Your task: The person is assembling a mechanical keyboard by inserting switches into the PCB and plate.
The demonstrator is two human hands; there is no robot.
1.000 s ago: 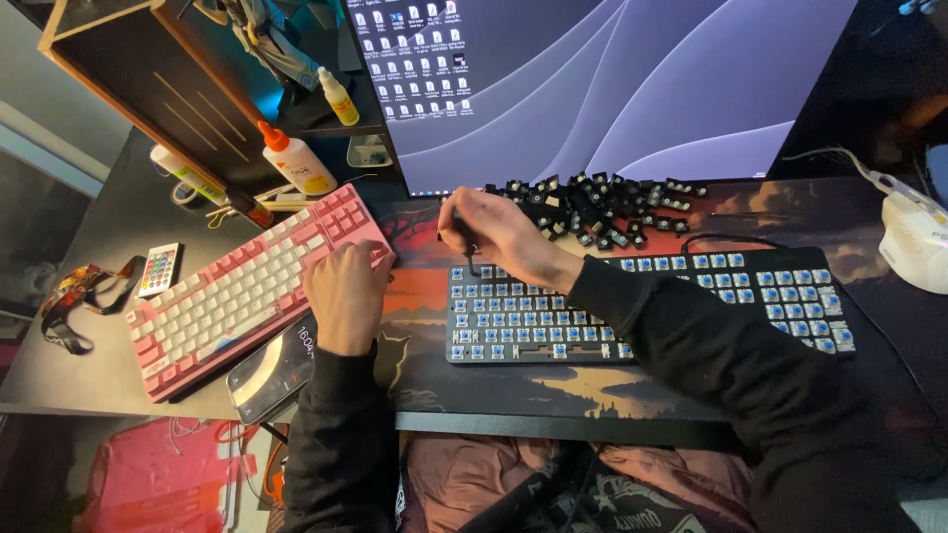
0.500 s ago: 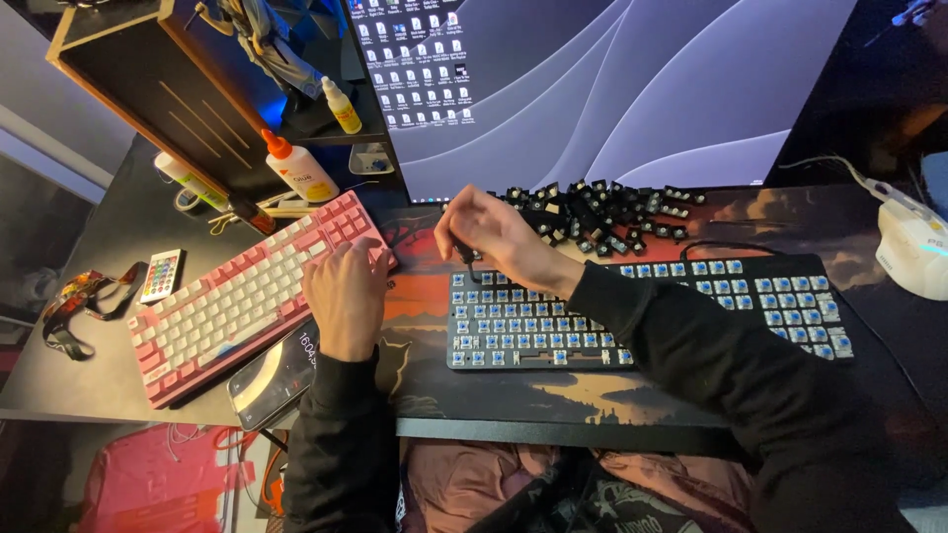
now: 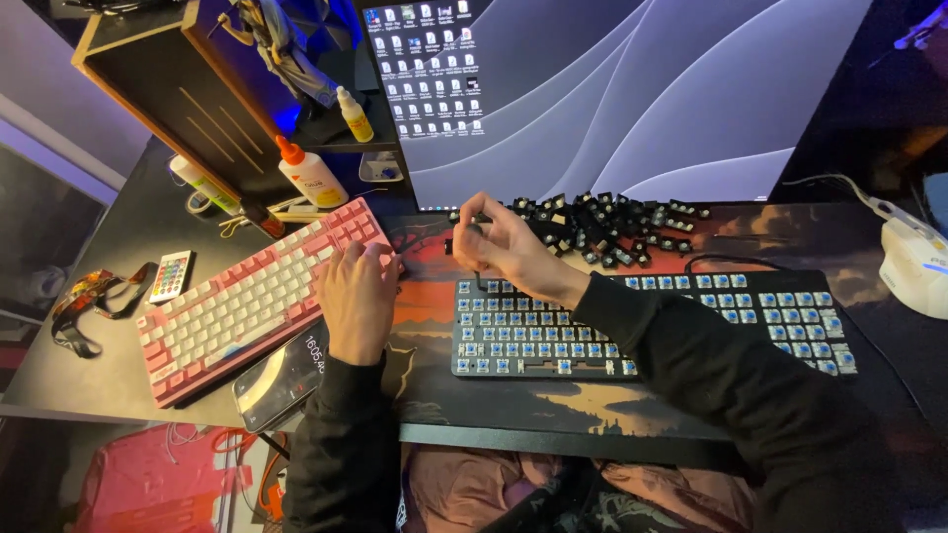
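Observation:
My right hand [image 3: 509, 249] hovers over the top left corner of a black keyboard [image 3: 647, 326], which has its keycaps off and blue switches showing. Its fingers pinch a small dark object that I cannot make out. Just behind the hand lies a pile of black keycaps [image 3: 607, 222]. My left hand [image 3: 357, 296] rests flat on the desk mat [image 3: 427, 306], fingers apart and touching the right end of a pink and white keyboard [image 3: 242, 306]. Both arms wear black sleeves.
A large monitor [image 3: 612, 89] stands behind the keycaps. A phone [image 3: 279, 380] lies by my left wrist and a small remote [image 3: 170, 276] left of the pink keyboard. Glue bottles [image 3: 308, 173] and a wooden shelf [image 3: 168, 94] are at back left, a white mouse [image 3: 913, 262] at right.
Both hands stay where they were. The view has shifted slightly; my right hand's fingers have moved a little above the keyboard's corner.

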